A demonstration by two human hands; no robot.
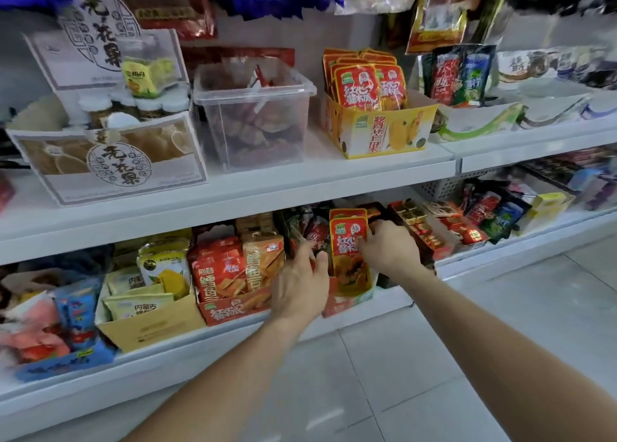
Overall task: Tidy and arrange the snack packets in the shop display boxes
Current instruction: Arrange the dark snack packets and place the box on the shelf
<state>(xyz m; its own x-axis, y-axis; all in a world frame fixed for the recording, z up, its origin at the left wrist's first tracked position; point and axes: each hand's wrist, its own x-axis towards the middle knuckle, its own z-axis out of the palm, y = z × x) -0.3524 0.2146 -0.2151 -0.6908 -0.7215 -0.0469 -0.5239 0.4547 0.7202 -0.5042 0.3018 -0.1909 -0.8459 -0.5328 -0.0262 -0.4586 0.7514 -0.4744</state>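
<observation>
Red and orange snack packets [349, 241] stand upright in a low display box [347, 303] on the lower shelf. My right hand [389, 248] grips the right edge of the front packet, fingers curled on its face. My left hand [300, 284] reaches in at the packet's left side with its fingers extended, touching the box's left part; what its fingertips meet is hidden. A matching yellow box [384, 134] of the same red packets sits on the upper shelf.
Left of my hands stand a red box of orange packets [233, 274] and a cardboard box of yellow packets [150, 321]. A clear plastic bin [253, 114] sits on the upper shelf. Dark trays of small red sweets [430, 231] lie to the right. White tiled floor [400, 358] below.
</observation>
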